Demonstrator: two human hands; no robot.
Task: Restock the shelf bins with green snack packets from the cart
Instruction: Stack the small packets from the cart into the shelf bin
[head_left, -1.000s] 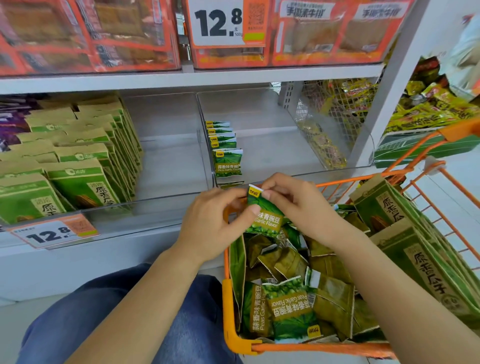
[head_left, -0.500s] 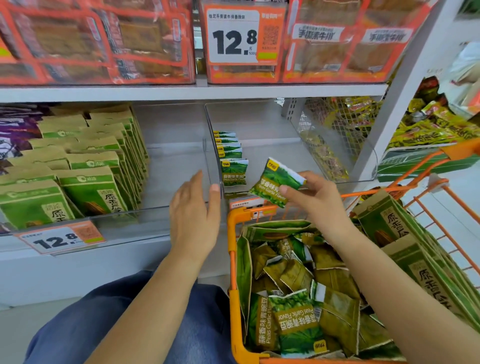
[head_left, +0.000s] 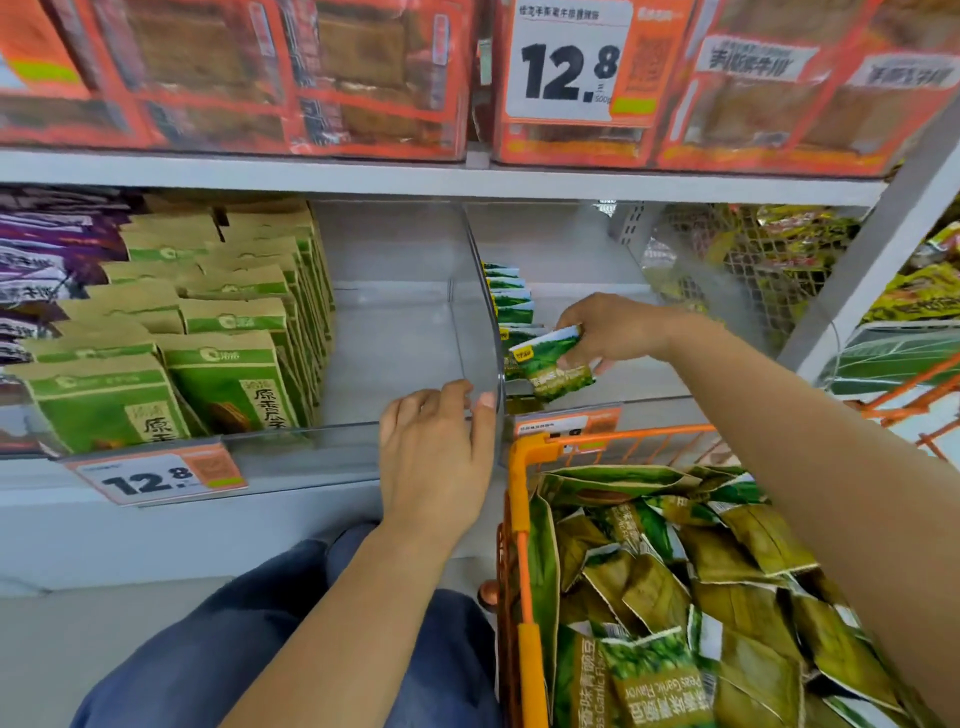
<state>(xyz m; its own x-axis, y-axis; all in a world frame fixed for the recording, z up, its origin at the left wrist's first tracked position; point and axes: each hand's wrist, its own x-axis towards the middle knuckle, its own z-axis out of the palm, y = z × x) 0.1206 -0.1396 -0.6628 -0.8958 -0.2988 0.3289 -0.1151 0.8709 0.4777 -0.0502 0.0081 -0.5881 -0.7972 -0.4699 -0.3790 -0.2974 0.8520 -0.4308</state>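
The right hand (head_left: 613, 330) reaches forward over the front lip of the clear shelf bin (head_left: 571, 260), forearm stretched out from the lower right across the orange cart (head_left: 519, 545), wrist bent slightly down. Its grip pinches a green snack packet (head_left: 553, 361) by the top right part, thumb on the near face and fingers curled behind; the packet hangs tilted, its lower corner toward the bin's front edge, just in front of the row of packets (head_left: 511, 296) standing along the bin's left wall. The left hand (head_left: 436, 441) is raised at the front edge of the shelf, back of the hand toward the camera, fingers relaxed and lightly spread, holding nothing; its fingertips (head_left: 485, 400) lie at the clear divider (head_left: 478, 312) between the two bins, though whether they touch it cannot be told. The cart, against the shelf's front at the right, holds a loose heap of more green packets (head_left: 660, 680). In the bin to the left, taller green bags (head_left: 228, 384) stand in rows. A price tag (head_left: 156, 475) reading 12.8 hangs on the shelf's front edge at the left.
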